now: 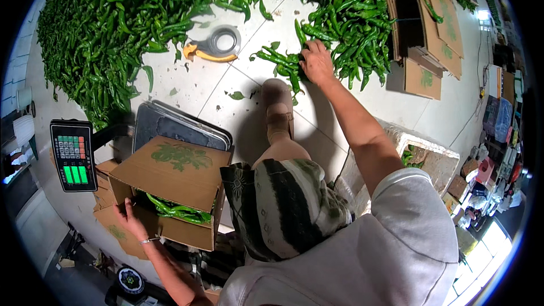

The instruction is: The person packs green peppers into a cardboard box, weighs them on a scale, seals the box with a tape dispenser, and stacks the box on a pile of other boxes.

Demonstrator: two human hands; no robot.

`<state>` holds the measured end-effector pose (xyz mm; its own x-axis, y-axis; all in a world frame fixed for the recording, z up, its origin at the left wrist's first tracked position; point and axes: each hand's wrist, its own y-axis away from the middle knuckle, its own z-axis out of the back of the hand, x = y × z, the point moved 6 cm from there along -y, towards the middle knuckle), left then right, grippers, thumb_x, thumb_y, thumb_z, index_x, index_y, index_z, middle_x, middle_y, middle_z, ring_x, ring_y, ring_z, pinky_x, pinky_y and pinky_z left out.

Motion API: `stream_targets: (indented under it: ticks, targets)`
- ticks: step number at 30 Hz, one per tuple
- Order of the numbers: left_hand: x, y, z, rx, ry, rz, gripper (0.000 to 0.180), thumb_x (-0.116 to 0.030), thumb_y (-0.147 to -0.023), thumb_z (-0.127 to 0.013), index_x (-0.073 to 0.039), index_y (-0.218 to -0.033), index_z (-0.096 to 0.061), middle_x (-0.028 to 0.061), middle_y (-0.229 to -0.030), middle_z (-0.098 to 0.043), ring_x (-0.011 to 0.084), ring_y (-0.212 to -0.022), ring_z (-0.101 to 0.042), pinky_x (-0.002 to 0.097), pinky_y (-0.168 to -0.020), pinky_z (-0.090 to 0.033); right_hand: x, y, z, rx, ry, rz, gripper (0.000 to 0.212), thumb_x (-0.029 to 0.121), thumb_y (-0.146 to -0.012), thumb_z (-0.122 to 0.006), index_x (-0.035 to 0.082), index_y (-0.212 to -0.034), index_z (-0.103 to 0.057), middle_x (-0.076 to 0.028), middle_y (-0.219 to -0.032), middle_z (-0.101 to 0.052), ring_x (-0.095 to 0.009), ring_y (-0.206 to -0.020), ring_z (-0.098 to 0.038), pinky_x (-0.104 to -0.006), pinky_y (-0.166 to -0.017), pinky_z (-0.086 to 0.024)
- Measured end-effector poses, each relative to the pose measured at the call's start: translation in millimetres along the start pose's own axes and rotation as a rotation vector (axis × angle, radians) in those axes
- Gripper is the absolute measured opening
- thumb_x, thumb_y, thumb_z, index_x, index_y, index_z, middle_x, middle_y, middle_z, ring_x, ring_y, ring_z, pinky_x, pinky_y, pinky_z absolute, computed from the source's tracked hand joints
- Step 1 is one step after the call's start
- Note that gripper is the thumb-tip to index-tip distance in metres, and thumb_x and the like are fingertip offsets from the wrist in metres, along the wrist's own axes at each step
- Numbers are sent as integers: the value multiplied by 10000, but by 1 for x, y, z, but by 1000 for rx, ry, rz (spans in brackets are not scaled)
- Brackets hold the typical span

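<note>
At one o'clock, the right hand [318, 63] is bending its fingers over loose green peppers [283, 63] on the floor; whether they are grasping any, I cannot tell. At eight o'clock, the left hand [131, 224] is touching the cardboard box [170, 158], apparently steadying it; its fingers are bending at the edge, their grip unclear. The box is seemingly leaning over the dark scale platform [148, 127], presumably for weighing, while the display [72, 156] is glowing at nine o'clock. A flap is hiding most peppers inside, and the frame is cutting off the large pile [113, 39] toward eleven.
</note>
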<state>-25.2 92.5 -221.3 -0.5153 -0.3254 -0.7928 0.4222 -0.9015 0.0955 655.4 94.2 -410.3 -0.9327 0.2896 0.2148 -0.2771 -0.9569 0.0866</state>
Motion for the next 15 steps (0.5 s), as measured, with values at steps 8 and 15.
stream_targets:
  ticks: [8, 15]
  targets:
    - [-17, 12, -2, -13, -191, 160, 427, -156, -927, -579, 48, -1279, -449, 109, -1210, -553, 169, -1026, -544, 295, -916, -439, -34, 12, -12, -200, -145, -245, 291, 209, -695, -774, 65, -901, -628, -159, -1304, -491, -366, -1254, -378, -478, -976, -341]
    - [-31, 13, -14, 33, 65, 122, 327, -128, -943, -545, 10, -1231, -477, 82, -1138, -568, 157, -992, -548, 295, -907, -436, -36, -46, -15, -74, -30, -237, 387, 407, -767, -692, 45, -869, -598, -145, -853, -634, -328, -863, -577, -423, -793, -441]
